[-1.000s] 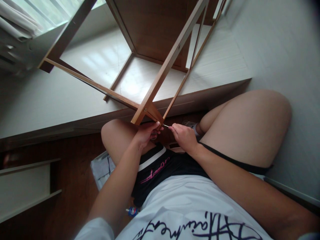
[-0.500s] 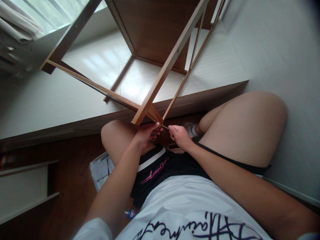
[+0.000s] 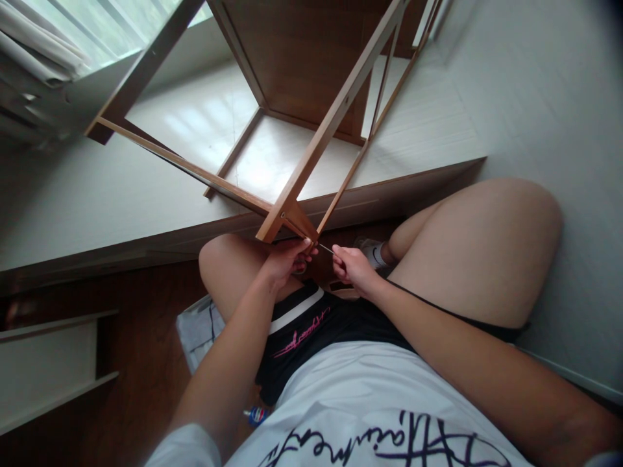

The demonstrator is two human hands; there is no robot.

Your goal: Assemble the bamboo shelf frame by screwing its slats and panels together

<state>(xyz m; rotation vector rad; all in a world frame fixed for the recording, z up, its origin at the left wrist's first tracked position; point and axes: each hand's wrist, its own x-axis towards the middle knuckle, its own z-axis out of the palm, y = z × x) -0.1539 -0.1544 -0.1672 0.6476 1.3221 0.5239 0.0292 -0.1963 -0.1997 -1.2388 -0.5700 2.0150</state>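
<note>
A wooden furniture frame (image 3: pixel 319 149) with thin rails and a dark panel (image 3: pixel 306 61) stands tilted before me, its nearest corner over my lap. Around the underside of that corner, my left hand (image 3: pixel 288 261) is closed, thumb on the wood. My right hand (image 3: pixel 357 270), just to the right, pinches a thin metal rod like a hex key (image 3: pixel 326 248). The rod's far tip reaches the corner by my left fingertips; whether it sits in a screw is too small to tell. A screw hole (image 3: pixel 283 215) shows on the leg near the corner.
The frame rests over a pale raised platform (image 3: pixel 165 175) with a front edge before my knees. A pale wall (image 3: pixel 549 117) is close on my right. At lower left are a white open shelf piece (image 3: pixel 48 370) and a blue-labelled bottle (image 3: pixel 256 415) on the brown floor.
My right hand has shifted slightly right, away from the frame corner, and a little more of the metal rod shows. My left hand keeps its hold on the corner.
</note>
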